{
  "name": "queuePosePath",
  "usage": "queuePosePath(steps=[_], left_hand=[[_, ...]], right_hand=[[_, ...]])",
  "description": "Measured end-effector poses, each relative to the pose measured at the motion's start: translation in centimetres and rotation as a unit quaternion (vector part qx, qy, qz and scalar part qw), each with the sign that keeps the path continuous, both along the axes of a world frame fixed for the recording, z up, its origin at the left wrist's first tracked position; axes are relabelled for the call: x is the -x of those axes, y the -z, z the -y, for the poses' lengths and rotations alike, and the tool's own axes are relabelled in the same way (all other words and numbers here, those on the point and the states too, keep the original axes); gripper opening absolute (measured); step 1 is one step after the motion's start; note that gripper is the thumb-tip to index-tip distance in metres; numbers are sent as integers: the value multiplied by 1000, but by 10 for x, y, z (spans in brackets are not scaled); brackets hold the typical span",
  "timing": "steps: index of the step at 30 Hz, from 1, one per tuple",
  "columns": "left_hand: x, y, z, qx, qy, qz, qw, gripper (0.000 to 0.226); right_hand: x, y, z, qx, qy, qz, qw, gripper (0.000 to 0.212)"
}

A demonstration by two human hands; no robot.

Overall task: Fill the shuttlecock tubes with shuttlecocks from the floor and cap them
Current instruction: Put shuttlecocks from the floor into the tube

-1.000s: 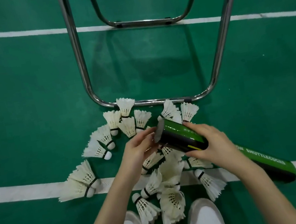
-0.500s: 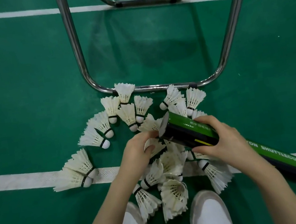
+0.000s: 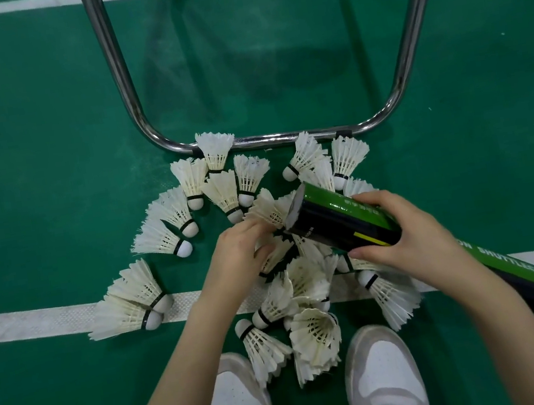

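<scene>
Reaching lower, left hand (image 3: 237, 257) now grasps a shuttlecock (image 3: 268, 209).

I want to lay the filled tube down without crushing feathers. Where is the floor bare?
Bare green floor lies left of the chair frame, and more lies inside its loop. It is crowded from the frame's front bar to the shoes, where the shuttlecocks lie.
</scene>
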State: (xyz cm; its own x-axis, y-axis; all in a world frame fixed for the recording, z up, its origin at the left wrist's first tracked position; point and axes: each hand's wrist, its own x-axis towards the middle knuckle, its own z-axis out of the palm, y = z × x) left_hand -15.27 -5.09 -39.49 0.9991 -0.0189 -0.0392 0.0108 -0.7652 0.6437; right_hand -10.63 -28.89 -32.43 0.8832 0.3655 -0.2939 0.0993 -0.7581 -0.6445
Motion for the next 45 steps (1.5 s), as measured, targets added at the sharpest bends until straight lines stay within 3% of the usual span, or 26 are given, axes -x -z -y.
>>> queuePosePath(steps=[5, 9, 13, 21, 24, 26, 32, 37, 45], left_hand=[[2, -16, -4, 6, -72, -37, 997, 8], [4, -34, -4, 76, -160, -61, 982, 1], [7, -51, -5, 153, -229, -44, 960, 10], [18, -67, 8, 355, -375, 43, 855, 10], [20, -68, 7, 382, -385, 53, 838, 7], [20, -70, 9, 401, -370, 45, 837, 6], [20, -69, 25, 398, -272, 2, 876, 8], [23, -65, 32, 422, -216, -29, 880, 9], [26, -57, 39, 397, -200, -58, 894, 29]], right_hand=[[3, 2, 0, -4, 4, -1, 1000, 66], [4, 2, 0, -1, 3, -2, 1000, 66], [4, 1, -1, -2, 3, -1, 1000, 65], [7, 0, -1, 0, 1, -8, 1000, 66], [9, 1, -1, 0, -7, -9, 1000, 66], [10, 2, -3, -3, -13, -9, 1000, 65], [12, 3, -8, -4, -22, -4, 1000, 65], [13, 3, -11, 1, -30, -1, 1000, 65], [15, 4, -12, -2, -30, 0, 1000, 66]])
